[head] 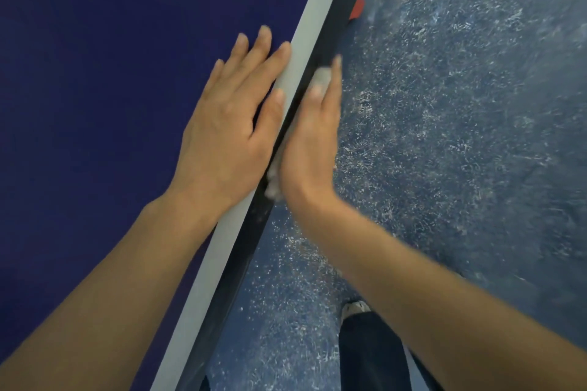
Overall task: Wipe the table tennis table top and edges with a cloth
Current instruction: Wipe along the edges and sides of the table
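Right now I'm wiping the table's dark side edge (313, 51): my right hand (309, 140) presses a pale cloth (319, 79) flat against it, fingers straight. My left hand (235, 117) rests open on the blue table top (95, 73), fingertips reaching its white border line (324, 0). How much is already wiped I can't tell. Nearby: speckled floor (460, 105), a red object (357, 9) under the edge ahead.

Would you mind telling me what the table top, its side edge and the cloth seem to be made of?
Table top: likely painted board, matte dark blue with a pale border line.
Side edge: smooth, dark and slightly glossy, possibly painted metal or laminate.
Cloth: soft pale grey fabric, bunched under the right hand; weave too blurred to tell.
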